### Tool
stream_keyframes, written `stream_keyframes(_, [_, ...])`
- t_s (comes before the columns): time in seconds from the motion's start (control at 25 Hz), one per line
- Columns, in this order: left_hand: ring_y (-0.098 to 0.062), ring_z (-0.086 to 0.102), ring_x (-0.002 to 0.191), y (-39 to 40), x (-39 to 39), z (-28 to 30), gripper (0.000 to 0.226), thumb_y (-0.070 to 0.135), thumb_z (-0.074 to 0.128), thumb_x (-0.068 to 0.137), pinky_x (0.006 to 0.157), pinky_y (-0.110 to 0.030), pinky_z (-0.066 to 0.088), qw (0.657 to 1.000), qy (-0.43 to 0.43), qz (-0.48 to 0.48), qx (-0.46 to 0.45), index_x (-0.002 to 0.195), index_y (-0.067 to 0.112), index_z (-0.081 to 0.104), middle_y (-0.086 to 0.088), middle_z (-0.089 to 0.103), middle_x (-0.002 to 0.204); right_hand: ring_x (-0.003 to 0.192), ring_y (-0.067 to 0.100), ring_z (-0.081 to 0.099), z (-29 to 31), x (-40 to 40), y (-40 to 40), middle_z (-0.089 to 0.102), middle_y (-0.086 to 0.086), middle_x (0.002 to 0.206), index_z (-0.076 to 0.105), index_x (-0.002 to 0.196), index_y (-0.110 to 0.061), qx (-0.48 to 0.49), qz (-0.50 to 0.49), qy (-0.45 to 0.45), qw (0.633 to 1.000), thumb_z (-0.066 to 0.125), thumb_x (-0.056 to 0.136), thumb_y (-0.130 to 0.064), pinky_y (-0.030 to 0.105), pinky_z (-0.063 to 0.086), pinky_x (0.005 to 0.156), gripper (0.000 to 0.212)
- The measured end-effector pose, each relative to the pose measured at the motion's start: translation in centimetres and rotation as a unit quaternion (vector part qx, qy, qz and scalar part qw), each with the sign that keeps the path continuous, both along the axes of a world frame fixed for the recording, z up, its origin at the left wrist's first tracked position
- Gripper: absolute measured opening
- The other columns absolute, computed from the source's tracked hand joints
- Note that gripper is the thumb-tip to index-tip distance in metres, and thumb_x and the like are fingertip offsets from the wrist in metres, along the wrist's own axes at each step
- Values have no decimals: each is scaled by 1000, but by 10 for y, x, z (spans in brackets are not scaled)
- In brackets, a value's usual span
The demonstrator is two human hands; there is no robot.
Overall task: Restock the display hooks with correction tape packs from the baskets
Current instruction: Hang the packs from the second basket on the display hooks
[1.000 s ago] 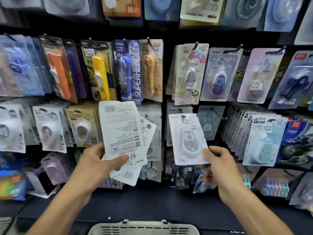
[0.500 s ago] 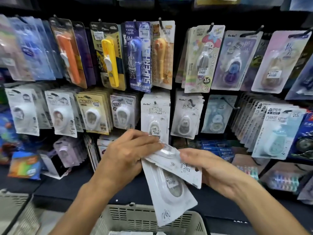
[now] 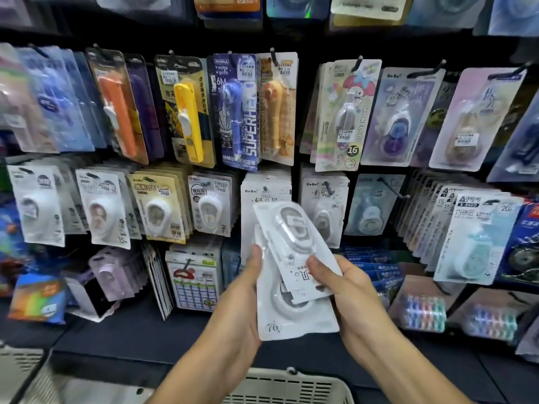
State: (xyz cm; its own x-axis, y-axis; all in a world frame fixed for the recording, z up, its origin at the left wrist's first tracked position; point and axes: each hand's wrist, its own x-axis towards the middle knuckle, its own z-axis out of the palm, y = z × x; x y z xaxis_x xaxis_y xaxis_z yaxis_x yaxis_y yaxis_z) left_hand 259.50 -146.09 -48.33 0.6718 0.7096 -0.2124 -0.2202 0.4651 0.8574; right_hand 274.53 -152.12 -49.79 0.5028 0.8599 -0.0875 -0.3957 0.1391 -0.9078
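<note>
Between both hands sits a small stack of white correction tape packs (image 3: 294, 313), held in front of the display. My left hand (image 3: 242, 290) grips the stack's left edge, thumb on its face. My right hand (image 3: 344, 287) pinches the top pack (image 3: 291, 228), which lies tilted across the others. Behind them hang matching white packs on a hook (image 3: 265, 191) and on the neighbouring hook (image 3: 328, 188). A nearly bare hook (image 3: 393, 189) holds a pale blue pack.
Rows of other correction tape packs fill the black pegboard all around. A beige plastic basket (image 3: 291, 386) stands at the bottom centre, another basket (image 3: 20, 365) at the bottom left. Boxes of small goods (image 3: 423, 313) sit on the dark shelf to the right.
The stack has risen from over the basket toward the middle row of hooks. The top pack now tilts upward, and the view has tipped up slightly.
</note>
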Motion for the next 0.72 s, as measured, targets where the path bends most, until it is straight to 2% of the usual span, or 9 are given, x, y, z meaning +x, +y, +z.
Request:
stream_keyframes(0.08, [-29, 76, 102, 5, 0, -5, 34, 22, 72, 89, 83, -43, 63, 998, 25, 33, 37, 123, 19, 70, -7, 79, 112, 93, 31, 75, 4, 2, -2, 78, 14, 105, 68, 114, -6, -40, 32, -55, 997, 62, 97, -14, 40, 62, 70, 20])
stream_keyframes(0.16, [-31, 77, 99, 14, -4, -7, 36, 8, 74, 86, 84, -44, 62, 994, 54, 75, 49, 122, 15, 70, -9, 79, 109, 82, 28, 76, 9, 9, -4, 79, 9, 99, 67, 114, -8, -66, 30, -136, 988, 59, 99, -9, 36, 61, 58, 17])
stream_keyframes(0.24, [-29, 77, 99, 22, -10, -6, 35, 7, 75, 87, 92, -48, 59, 990, 69, 110, 63, 120, 18, 70, -6, 80, 107, 71, 24, 75, 18, 19, -9, 79, 6, 92, 67, 109, -10, -56, -35, -201, 977, 64, 96, -5, 29, 59, 51, 14])
stream_keyframes(0.32, [-21, 78, 92, 30, -16, -2, 32, 7, 74, 88, 83, -43, 61, 975, 93, 173, 104, 114, 26, 72, 3, 81, 100, 74, 19, 76, 30, 37, -20, 79, 3, 91, 71, 103, -14, -19, -70, -279, 958, 72, 89, -5, 25, 59, 56, 16])
stream_keyframes(0.4, [-7, 77, 81, 37, -23, 3, 30, 7, 74, 90, 65, -29, 60, 944, 136, 239, 180, 104, 33, 71, 15, 80, 90, 73, 13, 75, 47, 56, -35, 79, 2, 85, 77, 93, -19, 2, -8, -389, 921, 81, 79, -13, 20, 57, 60, 16])
stream_keyframes(0.48, [-3, 75, 77, 42, -29, 6, 29, 10, 75, 90, 60, -24, 55, 925, 163, 246, 240, 100, 36, 70, 18, 79, 89, 66, 10, 71, 57, 67, -46, 77, 5, 76, 79, 82, -17, 15, 48, -400, 915, 86, 64, -24, 17, 54, 58, 21])
stream_keyframes(0.56, [-10, 77, 85, 41, -30, 5, 26, 14, 77, 89, 64, -25, 57, 948, 144, 147, 243, 105, 34, 72, 11, 80, 98, 64, 13, 69, 57, 67, -45, 76, 7, 74, 76, 78, -14, 11, 55, -383, 922, 87, 58, -31, 20, 54, 55, 29])
stream_keyframes(0.64, [-19, 77, 97, 30, -23, 0, 27, 27, 77, 87, 73, -30, 60, 973, 104, -19, 207, 114, 28, 73, 3, 79, 111, 63, 13, 69, 50, 55, -37, 77, 6, 75, 73, 78, -15, 3, 60, -369, 928, 86, 61, -32, 22, 54, 55, 28])
stream_keyframes(0.72, [-21, 76, 102, 16, -15, -5, 34, 40, 80, 82, 76, -26, 60, 971, 86, -150, 166, 114, 27, 75, -1, 78, 115, 68, 14, 73, 45, 39, -28, 78, 3, 80, 75, 82, -19, 10, 22, -359, 933, 85, 67, -29, 27, 57, 59, 21])
